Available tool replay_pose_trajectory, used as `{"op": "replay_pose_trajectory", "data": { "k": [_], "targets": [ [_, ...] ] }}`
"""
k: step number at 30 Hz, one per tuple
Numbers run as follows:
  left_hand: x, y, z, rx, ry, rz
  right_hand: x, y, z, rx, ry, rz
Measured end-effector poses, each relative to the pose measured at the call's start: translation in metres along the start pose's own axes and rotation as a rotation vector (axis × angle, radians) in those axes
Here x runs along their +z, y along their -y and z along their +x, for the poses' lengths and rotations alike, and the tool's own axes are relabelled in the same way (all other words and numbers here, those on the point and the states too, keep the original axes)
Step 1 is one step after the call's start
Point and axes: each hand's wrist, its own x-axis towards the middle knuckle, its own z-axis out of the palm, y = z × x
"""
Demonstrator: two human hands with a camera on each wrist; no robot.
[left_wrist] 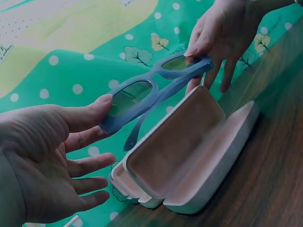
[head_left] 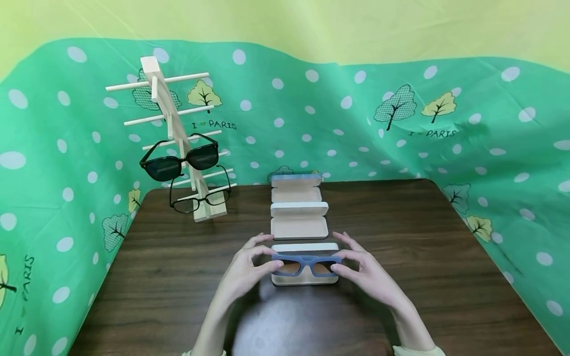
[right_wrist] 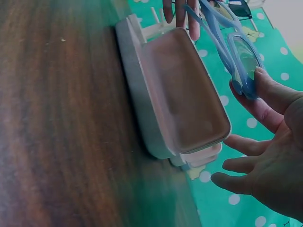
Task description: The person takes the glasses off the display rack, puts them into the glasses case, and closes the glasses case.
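Observation:
A pair of blue-framed sunglasses (head_left: 306, 260) with brownish lenses is held up between both hands, above the nearest open glasses case (head_left: 305, 281). My left hand (head_left: 249, 267) pinches one end of the frame between thumb and index finger, its other fingers spread apart. At the opposite end, my right hand (head_left: 367, 274) pinches the frame the same way. In the left wrist view the sunglasses (left_wrist: 154, 90) are clear of the case (left_wrist: 177, 142), whose pale lining shows. One temple arm hangs below the frame there. The right wrist view shows the case (right_wrist: 184, 94) standing open beneath the sunglasses (right_wrist: 236, 56).
Two more open cases, a middle one (head_left: 299, 227) and a far one (head_left: 296, 194), line up behind the nearest. At the back left a wooden display rack (head_left: 166, 101) carries black sunglasses (head_left: 164, 169) and thin black-framed glasses (head_left: 187, 205). All stand on a dark wooden table (head_left: 401, 222).

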Motion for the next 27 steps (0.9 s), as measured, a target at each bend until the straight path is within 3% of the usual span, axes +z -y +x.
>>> {"op": "replay_pose_trajectory", "data": {
  "k": [8, 20, 27],
  "targets": [
    [0.002, 0.009, 0.000, -0.037, 0.019, 0.067, 0.004, -0.006, -0.002, 0.025, 0.007, -0.025],
    [0.010, 0.024, 0.005, -0.114, 0.032, 0.090, 0.010, -0.013, 0.000, 0.100, 0.002, -0.055],
    [0.012, 0.032, 0.009, -0.072, 0.055, 0.093, 0.009, -0.016, 0.002, 0.153, 0.000, -0.074]
  ]
}}
